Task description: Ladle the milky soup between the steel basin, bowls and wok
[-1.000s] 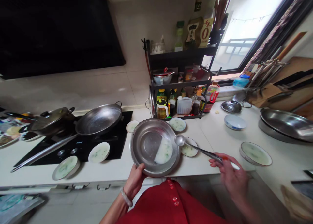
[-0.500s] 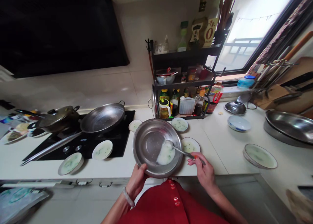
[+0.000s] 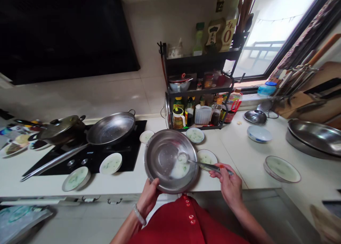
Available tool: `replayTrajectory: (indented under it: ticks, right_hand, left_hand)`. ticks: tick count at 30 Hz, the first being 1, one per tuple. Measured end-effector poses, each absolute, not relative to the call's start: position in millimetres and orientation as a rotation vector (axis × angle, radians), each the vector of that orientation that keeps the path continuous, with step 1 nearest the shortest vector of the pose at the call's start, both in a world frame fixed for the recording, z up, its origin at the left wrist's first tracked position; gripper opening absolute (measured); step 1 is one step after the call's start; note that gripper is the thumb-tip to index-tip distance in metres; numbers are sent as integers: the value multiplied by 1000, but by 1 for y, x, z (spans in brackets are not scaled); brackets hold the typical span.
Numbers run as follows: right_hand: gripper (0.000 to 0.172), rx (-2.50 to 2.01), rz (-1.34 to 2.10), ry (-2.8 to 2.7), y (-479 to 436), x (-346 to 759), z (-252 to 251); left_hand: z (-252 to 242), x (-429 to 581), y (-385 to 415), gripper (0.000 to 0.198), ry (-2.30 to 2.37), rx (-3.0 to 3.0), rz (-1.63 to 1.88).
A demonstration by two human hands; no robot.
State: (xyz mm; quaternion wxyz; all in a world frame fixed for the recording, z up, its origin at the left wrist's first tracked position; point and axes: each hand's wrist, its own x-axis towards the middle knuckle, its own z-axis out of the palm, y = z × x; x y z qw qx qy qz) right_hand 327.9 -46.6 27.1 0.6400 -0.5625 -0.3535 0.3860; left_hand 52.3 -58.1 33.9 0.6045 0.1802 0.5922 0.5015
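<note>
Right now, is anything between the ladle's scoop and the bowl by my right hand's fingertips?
Yes, the metal basin's right rim: the scoop is inside the basin, and that bowl sits just outside. The ladle's handle, held in your right hand, crosses the rim. Nothing else visible is in between.

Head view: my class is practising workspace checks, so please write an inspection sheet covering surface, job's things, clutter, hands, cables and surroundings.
Surface: white counter with a black cooktop.
Job's things: metal basin, tilted, pale liquid pooled to one side; ladle with its head inside the basin; six bowls of similar liquid.
Clutter: wok and lidded pot at the cooktop; black rack crowded with bottles beyond the basin; metal lid at right.
Hands: left hand grips the basin's near rim; right hand holds the ladle's handle.
Cables: nothing seen.
Surroundings: window at upper right; pale wall behind; dark panel at upper left.
</note>
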Motion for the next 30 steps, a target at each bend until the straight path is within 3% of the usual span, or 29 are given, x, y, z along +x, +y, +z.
replayTrajectory:
  ticks: [6,30]
  right_hand:
    - [37,-1319,743,-1031,-52,329,33]
    - [32,-1217,881,-682,-46,335,37]
  left_hand:
    - [35,53,-58,19,1374,405,1153]
    - [43,56,-54,19,1379,397,1148]
